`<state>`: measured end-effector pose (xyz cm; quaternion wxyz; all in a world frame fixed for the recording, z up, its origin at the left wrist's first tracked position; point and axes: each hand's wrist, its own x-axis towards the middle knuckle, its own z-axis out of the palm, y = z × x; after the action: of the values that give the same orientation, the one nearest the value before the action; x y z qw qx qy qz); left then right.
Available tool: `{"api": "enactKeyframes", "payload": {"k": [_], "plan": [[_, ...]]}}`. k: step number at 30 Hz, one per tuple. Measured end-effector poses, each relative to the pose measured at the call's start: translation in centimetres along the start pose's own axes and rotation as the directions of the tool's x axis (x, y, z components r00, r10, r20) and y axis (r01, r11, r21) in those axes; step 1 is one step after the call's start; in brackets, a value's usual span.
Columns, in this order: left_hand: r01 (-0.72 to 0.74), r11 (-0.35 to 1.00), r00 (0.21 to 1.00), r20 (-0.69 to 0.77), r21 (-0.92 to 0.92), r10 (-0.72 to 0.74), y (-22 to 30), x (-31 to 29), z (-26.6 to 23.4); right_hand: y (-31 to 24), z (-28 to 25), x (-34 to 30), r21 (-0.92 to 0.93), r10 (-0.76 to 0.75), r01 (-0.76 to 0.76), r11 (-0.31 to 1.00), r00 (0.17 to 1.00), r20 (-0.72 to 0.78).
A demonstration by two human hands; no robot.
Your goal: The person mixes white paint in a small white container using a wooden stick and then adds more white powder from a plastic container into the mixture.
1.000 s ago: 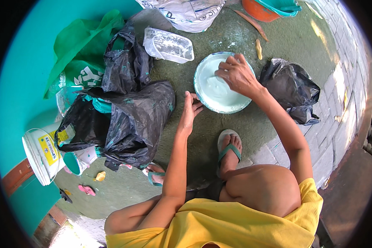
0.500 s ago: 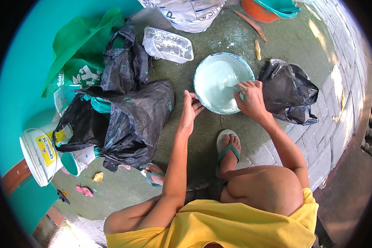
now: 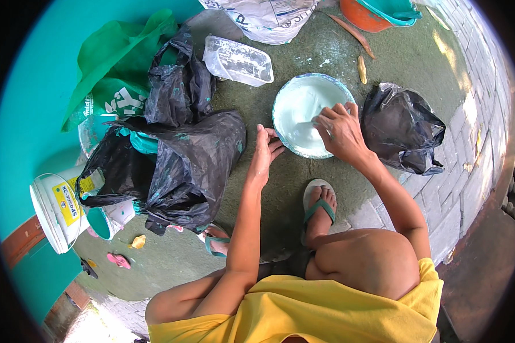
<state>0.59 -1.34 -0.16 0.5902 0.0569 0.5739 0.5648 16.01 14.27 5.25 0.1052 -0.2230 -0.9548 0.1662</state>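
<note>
A round bowl (image 3: 279, 94) with a blue-smeared rim stands on the ground before me. In it is pale, thick mint-white paint (image 3: 306, 100). My right hand (image 3: 343, 134) is over the bowl's right side, closed on a small pale tool (image 3: 306, 124) that dips into the paint. Its kind is hard to make out, being mostly hidden by paint and fingers. Against the bowl's lower left side rests my left hand (image 3: 264, 151), fingers stretched out and slightly apart, fingertips by the rim.
Black plastic bags lie left (image 3: 194, 166) and right (image 3: 403, 128) of the bowl. Beyond are a clear plastic tub (image 3: 240, 62), a white sack (image 3: 269, 23) and an orange container (image 3: 363, 16). A white bucket (image 3: 54, 211) lies on its side by the teal wall (image 3: 34, 137).
My right hand has shifted slightly inward over the bowl, and the tool has swept left through the paint. My left hand stays at the bowl's side. The whole view has shifted slightly.
</note>
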Motion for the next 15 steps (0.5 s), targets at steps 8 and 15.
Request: {"api": "enactKeyframes", "payload": {"k": [8,15], "plan": [[-0.002,1.0,1.0,0.008,-0.025,0.002,-0.2,0.2,0.3,2.4,-1.1,-1.7,-0.206,0.064,-0.068,0.976,0.998,-0.023],[0.013,1.0,1.0,-0.01,-0.005,-0.013,-0.8,0.1,0.2,-0.8,1.7,0.6,0.006,-0.045,0.045,0.999,0.999,-0.002]]}}
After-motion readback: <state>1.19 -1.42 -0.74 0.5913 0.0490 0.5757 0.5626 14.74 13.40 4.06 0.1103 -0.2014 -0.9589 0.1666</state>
